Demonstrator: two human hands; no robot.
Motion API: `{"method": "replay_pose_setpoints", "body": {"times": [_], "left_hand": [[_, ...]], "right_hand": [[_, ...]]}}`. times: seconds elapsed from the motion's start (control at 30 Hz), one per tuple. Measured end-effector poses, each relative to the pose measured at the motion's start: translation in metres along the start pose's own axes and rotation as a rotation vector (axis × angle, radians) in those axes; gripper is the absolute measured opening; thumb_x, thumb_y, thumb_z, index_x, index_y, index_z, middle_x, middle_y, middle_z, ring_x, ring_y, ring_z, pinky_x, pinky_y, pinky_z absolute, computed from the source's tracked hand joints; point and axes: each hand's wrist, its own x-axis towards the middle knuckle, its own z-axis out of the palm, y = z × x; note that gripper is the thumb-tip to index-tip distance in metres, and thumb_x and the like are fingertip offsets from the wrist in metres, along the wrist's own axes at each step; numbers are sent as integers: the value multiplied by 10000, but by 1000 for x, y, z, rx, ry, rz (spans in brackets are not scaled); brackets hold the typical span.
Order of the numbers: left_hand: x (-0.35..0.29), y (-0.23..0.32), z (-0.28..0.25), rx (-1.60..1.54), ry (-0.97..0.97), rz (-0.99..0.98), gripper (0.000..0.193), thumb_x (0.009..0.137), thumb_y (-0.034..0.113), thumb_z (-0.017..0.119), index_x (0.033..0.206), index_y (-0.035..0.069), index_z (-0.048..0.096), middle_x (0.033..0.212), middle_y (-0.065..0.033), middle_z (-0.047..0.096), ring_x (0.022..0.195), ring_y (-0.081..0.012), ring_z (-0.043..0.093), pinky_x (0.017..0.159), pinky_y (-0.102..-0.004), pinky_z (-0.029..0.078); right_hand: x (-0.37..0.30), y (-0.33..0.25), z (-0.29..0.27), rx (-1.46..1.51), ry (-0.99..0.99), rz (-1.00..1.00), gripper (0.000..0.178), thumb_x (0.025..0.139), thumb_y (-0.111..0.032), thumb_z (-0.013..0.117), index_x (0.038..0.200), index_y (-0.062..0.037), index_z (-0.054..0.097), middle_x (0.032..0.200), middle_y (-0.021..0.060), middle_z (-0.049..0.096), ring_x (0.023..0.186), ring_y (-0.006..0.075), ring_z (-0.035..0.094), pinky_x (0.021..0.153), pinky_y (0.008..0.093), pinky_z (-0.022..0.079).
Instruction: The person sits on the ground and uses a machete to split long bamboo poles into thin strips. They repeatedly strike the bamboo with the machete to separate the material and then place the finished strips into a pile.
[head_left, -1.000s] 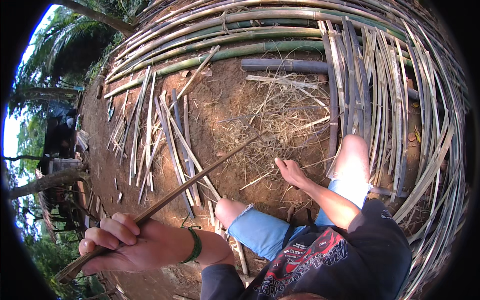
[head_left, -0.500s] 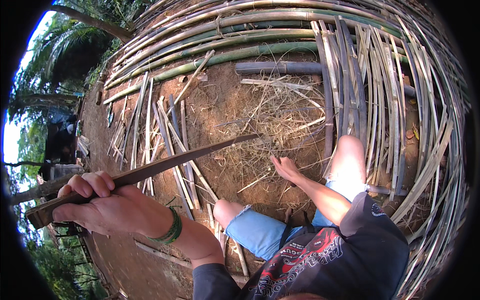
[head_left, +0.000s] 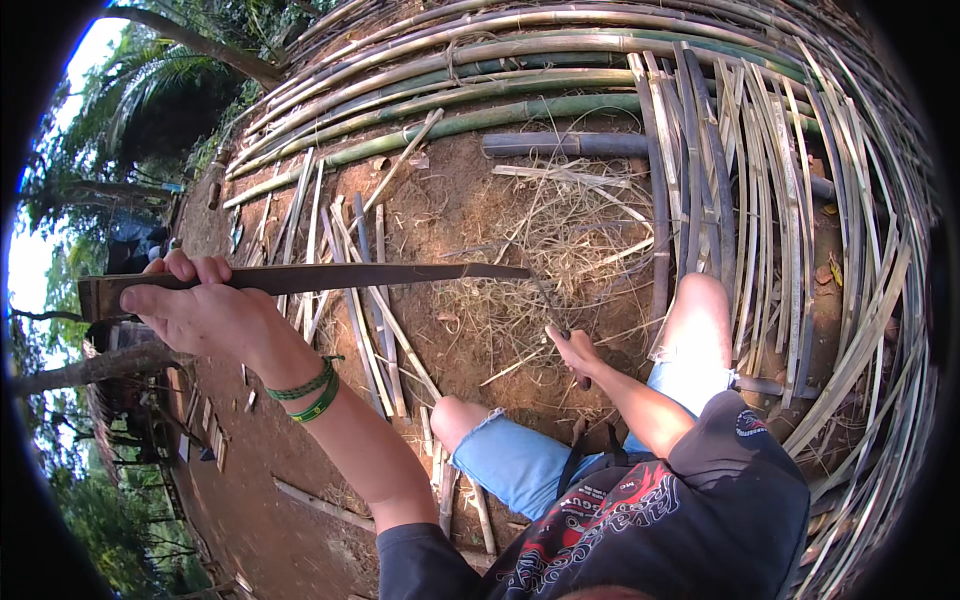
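My left hand (head_left: 222,318), raised at the left, is wrapped round the near end of a long dark bamboo strip (head_left: 370,276). The strip lies almost level across the view, and its thin far end reaches the middle. There the narrow blade of a knife (head_left: 547,299) meets or crosses the strip's tip; whether they touch I cannot tell. Closed round the knife's handle is my right hand (head_left: 573,352), in front of my knees, with the butt of the handle showing below it. Under the blade, thin shavings (head_left: 590,240) lie heaped on the ground.
Split bamboo slats (head_left: 765,220) are stacked on the right, beside my right knee. Long green bamboo poles (head_left: 480,118) run across the far side. More cut strips (head_left: 375,310) lie on the brown soil (head_left: 300,500) under my left arm. A dark bamboo length (head_left: 570,145) rests behind the shavings.
My left hand has lifted the strip's held end, so the strip has gone from slanting to nearly level. My right hand has shifted slightly, and its knife shows more clearly now.
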Motion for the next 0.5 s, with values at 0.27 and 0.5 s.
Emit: {"method": "replay_pose_setpoints", "body": {"times": [0.27,0.5], "left_hand": [[7,2,-36,-551,-493,-226,530,958,610,416,860,94,483,604,6,467,380,-53,336,338,-191,295],[-34,31,-62,-908,-845,-140,491,908,559,566,841,83,469,536,18,463,352,-44,416,326,-170,370]], "right_hand": [[-101,-118,-12,-72,53,-697,441,864,-372,679,721,30,569,592,168,587,527,301,585,542,435,446],[-181,-155,-26,22,-126,-813,293,844,-223,658,710,15,552,547,183,531,491,293,528,507,431,403]]}}
